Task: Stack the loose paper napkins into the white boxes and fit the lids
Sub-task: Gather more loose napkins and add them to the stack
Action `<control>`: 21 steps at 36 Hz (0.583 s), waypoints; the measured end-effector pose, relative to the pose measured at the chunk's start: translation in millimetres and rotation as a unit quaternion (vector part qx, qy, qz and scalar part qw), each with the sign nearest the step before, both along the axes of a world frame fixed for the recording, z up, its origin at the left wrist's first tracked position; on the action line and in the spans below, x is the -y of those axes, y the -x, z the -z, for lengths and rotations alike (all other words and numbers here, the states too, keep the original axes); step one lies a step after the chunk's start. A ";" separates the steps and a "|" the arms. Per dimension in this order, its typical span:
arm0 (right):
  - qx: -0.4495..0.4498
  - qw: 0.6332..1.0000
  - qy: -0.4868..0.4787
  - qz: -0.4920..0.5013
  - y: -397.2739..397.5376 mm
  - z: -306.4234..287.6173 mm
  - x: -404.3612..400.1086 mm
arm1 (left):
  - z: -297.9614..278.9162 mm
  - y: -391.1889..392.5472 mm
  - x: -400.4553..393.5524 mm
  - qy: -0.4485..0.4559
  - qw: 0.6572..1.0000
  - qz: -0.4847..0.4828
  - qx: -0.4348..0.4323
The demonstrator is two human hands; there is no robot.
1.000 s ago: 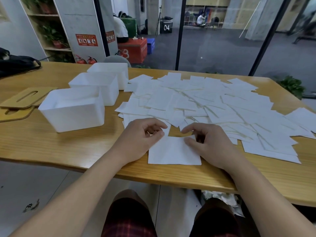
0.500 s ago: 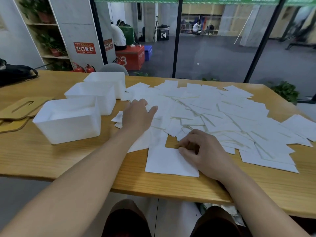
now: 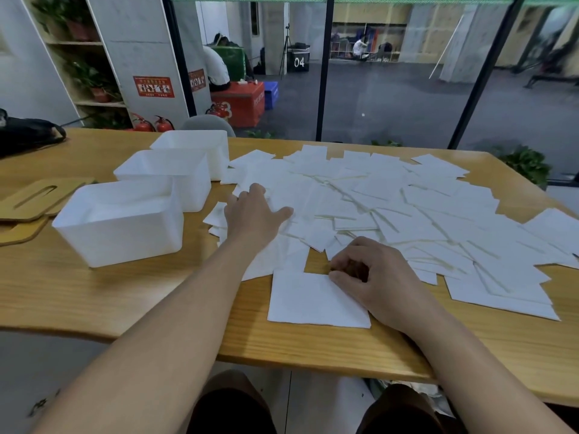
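Many loose white paper napkins (image 3: 391, 195) lie spread over the middle and right of the wooden table (image 3: 78, 292). One napkin (image 3: 310, 300) sits apart near the front edge. My right hand (image 3: 372, 277) rests on its far right corner with the fingers curled, pinching that corner. My left hand (image 3: 253, 214) reaches forward and lies flat, fingers spread, on the left side of the pile. Three open white boxes stand at the left: near box (image 3: 119, 220), middle box (image 3: 166, 173), far box (image 3: 194, 148). Wooden lids (image 3: 40, 198) with slots lie left of the boxes.
A black bag (image 3: 28, 136) sits at the table's far left corner. A grey chair back (image 3: 206, 123) shows behind the far box. Glass walls and a plant (image 3: 526, 164) stand beyond the table's far edge. My knees are under the front edge.
My left hand left the single napkin and reached forward onto the left part of the pile. My right hand stayed on the napkin's corner.
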State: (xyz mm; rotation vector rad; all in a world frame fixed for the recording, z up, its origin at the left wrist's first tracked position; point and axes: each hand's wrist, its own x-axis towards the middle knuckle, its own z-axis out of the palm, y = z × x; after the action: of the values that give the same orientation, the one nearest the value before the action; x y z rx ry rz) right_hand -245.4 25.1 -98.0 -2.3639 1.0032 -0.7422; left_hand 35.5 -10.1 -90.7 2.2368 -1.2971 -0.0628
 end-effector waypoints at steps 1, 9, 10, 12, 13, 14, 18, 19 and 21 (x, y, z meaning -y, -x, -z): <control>0.000 1.000 -0.001 0.002 -0.4 0.1 -0.1 | -0.1 -1.2 0.2 0.004 1.000 0.001 -0.016; -0.026 0.997 0.079 -0.001 -18.8 0.3 -3.8 | -1.9 -4.2 -1.2 -0.002 0.998 -0.003 -0.058; -0.035 0.995 0.089 -0.005 -20.9 0.5 -4.7 | -1.7 -2.8 -1.7 -0.011 0.999 -0.003 -0.040; -0.038 0.995 0.093 -0.011 -21.6 1.1 -3.7 | -0.8 -0.8 -2.3 -0.008 1.000 0.003 -0.023; -0.030 0.996 0.084 -0.013 -20.8 1.3 -2.2 | 0.1 -0.7 -2.4 0.004 1.000 0.006 -0.026; -0.017 0.997 0.070 -0.016 -19.9 0.7 -0.2 | 0.8 -1.2 -3.0 0.020 0.999 0.009 -0.034; 0.038 0.997 0.057 -0.020 -22.5 -8.9 13.3 | -0.5 -1.3 -8.9 0.105 0.992 0.027 -0.068; 0.047 0.997 0.062 -0.021 -25.2 -12.7 17.8 | -1.5 -0.6 -10.7 0.119 0.990 0.034 -0.066; 0.068 0.995 0.066 -0.028 -31.2 -19.3 26.3 | -4.0 0.1 -14.2 0.148 0.986 0.055 -0.054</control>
State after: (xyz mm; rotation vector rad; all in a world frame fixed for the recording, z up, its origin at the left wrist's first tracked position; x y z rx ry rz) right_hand -214.2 -1.2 -78.7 -2.4035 0.8509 -0.9610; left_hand 35.4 4.2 -86.8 1.8864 -1.2795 -0.0294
